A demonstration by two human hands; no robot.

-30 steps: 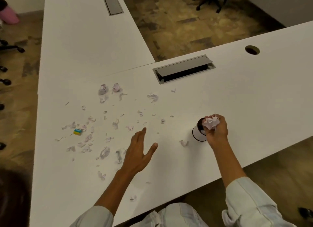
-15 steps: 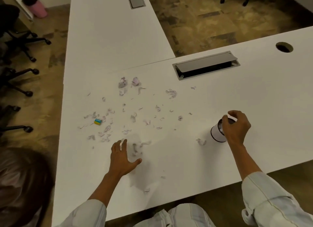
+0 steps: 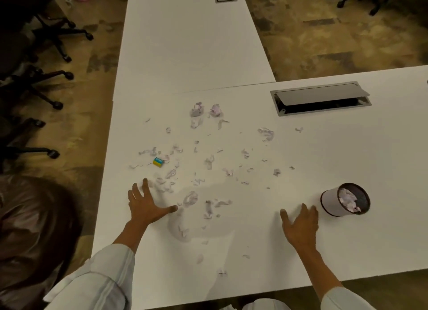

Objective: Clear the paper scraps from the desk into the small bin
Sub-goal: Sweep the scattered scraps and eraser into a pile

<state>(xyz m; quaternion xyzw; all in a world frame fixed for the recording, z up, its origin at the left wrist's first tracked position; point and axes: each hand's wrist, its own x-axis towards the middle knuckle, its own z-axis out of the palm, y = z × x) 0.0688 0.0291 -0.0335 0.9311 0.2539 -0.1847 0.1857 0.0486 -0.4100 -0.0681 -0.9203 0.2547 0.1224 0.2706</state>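
Scraps (image 3: 208,161) sit in a loose field across centre frame of the desk (image 3: 185,43), thickest centre-left, thinning toward the right. Going L to R:

- Yr left hand (image 3: 148,205), lower left of the field: fingers spread wide, palm down on or just above the desk, holding nothing. Nearest clump lies just beyond its fingertips and to the right of the thumb, i.e. up-right in frame.
- Small blue/yellow block (image 3: 158,162) among the scraps, upper left of that hand. Not paper by the look; keep it out of the sweep.
- Yr right hand (image 3: 301,226), lower right of centre: also open, flat, empty. Few scraps near it.
- Small bin (image 3: 345,202) just up-right of the right hand, close but apart; mouth tips toward camera, crumpled paper already inside.

Judgement: left hand is nearer the bulk, right hand nearer the bin. Sweep runs L to R along the desk's near edge.
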